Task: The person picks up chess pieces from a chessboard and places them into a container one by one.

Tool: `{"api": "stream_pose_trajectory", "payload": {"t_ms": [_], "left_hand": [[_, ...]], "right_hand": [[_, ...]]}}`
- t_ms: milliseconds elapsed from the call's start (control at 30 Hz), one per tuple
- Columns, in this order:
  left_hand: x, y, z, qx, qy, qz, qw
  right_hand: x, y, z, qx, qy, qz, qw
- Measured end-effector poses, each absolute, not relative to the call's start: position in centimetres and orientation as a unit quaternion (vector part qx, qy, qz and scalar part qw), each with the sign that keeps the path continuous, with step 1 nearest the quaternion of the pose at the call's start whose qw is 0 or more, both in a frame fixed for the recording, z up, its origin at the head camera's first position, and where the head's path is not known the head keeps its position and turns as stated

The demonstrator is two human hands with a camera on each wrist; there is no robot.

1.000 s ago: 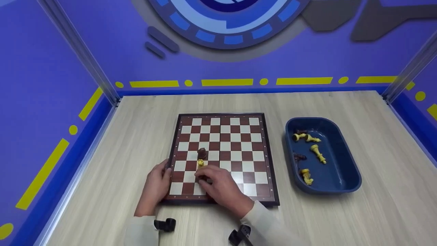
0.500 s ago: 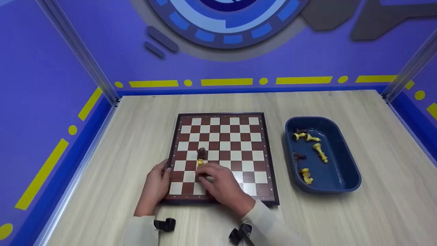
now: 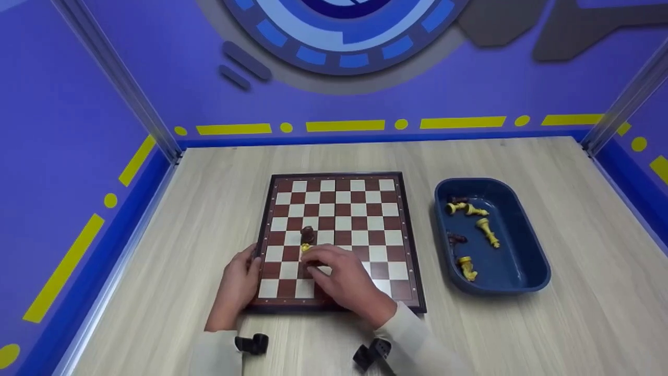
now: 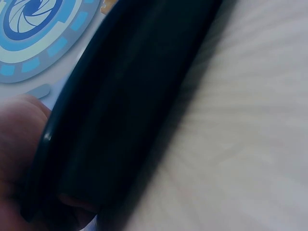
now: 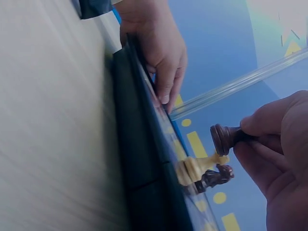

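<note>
Dark chess piece (image 5: 231,137), pinched in right grip (image 5: 291,149), base (image 5: 219,140) outward

At twelve o'clock, a big blue circle (image 3: 347,36) is shown above yellow bars (image 3: 345,126). Metal poles (image 3: 122,81) are seen at ten and two.

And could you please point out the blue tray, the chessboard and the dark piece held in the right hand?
Blue tray (image 3: 502,263): head view, on its bare floor.
Chessboard (image 3: 343,223): head view, on a light square.
Dark piece (image 5: 223,139): right wrist view, on its base.
</note>
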State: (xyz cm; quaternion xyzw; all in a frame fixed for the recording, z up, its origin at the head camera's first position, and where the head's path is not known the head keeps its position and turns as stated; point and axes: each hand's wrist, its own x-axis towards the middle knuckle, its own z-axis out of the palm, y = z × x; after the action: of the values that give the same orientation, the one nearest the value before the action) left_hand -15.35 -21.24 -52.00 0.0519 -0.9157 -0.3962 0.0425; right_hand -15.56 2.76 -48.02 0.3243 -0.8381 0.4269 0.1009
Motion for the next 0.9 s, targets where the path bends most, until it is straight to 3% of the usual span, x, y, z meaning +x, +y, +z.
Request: {"api": "stream_pose_trajectory", "payload": {"t_ms": [567, 900], "left_hand": [[-15.3, -21.1, -51.9, 0.06, -0.918, -0.392, 0.034], [-15.4, -21.1, -52.0, 0.061, -0.917, -0.393, 0.034]], "right_hand": [[-16.2, 4.7, -45.7, 0.324, -0.834, 0.435, 0.105], [-17.0, 6.5, -44.6, 0.298, -0.844, 0.426, 0.134]]}}
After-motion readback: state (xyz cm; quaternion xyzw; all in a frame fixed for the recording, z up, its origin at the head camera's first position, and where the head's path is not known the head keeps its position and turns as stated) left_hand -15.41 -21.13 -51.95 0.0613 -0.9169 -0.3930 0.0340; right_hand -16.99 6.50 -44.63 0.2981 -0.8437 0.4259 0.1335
